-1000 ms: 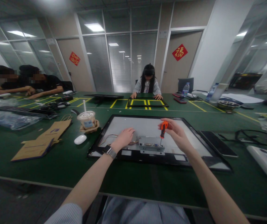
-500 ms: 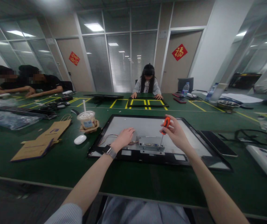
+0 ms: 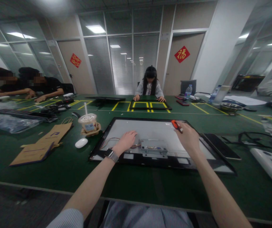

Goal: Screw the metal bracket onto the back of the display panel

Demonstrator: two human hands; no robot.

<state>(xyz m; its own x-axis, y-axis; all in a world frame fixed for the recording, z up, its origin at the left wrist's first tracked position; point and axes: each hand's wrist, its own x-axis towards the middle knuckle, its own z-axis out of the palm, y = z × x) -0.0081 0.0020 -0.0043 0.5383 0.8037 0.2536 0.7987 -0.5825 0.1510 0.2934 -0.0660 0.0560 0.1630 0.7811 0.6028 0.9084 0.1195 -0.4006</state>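
A flat display panel [image 3: 150, 129] lies face down in a black frame on the green table. A small metal circuit box [image 3: 153, 146] sits near its front edge, with thin wires running left. My left hand [image 3: 125, 142] rests on the panel beside the box, fingers curled over the wires; a watch is on that wrist. My right hand [image 3: 188, 136] is over the panel's right part, closed round an orange-handled screwdriver [image 3: 175, 124] whose handle sticks out toward the far side.
A lidded drink cup [image 3: 88, 123], a white mouse [image 3: 81, 142] and a brown paper bag [image 3: 41, 142] lie to the left. A black phone [image 3: 221, 146], cables and a white device [image 3: 271, 164] lie to the right. A person sits opposite at a black frame [image 3: 150, 105]; others sit far left.
My right hand lifted the screwdriver off the metal box and moved right and away, tilting the tool flat. My left hand stayed where it was.
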